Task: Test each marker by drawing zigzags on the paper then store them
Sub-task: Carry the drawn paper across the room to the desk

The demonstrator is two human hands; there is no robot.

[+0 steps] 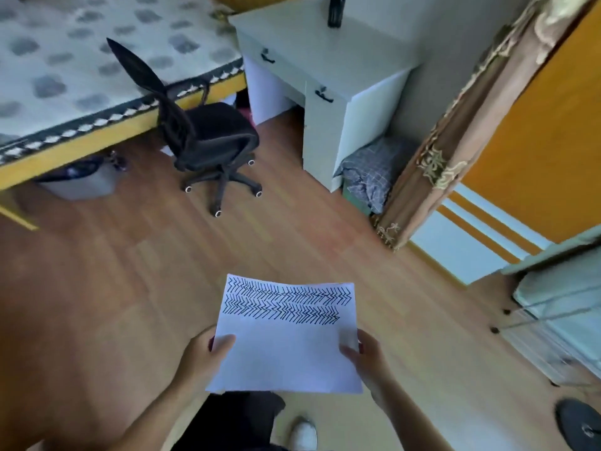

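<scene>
Both hands hold one sheet of paper (286, 340) out over the wooden floor (113, 288), just ahead of the person's dark trousers and white shoe (304, 432). On the sheet's left edge the left hand (203, 356) pinches it, thumb lying flat on top and the other fingers curled underneath. Opposite it, the right hand (369, 358) grips the right edge in the same way, thumb on the upper face and fingers hidden below. They stand apart, one at each side, so the sheet lies nearly flat and touches nothing but them. Rows of black zigzags (286, 299) fill its far part, while the near part between the thumbs is blank. Well beyond the sheet a black office chair (201, 135) stands on the floor beside a bed with a yellow frame (81, 143) and a grey-patterned cover. Farther right is a pale table (322, 56) with two black-handled drawers, and a dark upright thing on its top is too blurred to name. Checked cloth (374, 170) lies bundled against the side of that table, next to a brown patterned curtain (455, 125) and an orange wall (536, 141). No marker shows anywhere in view.
</scene>
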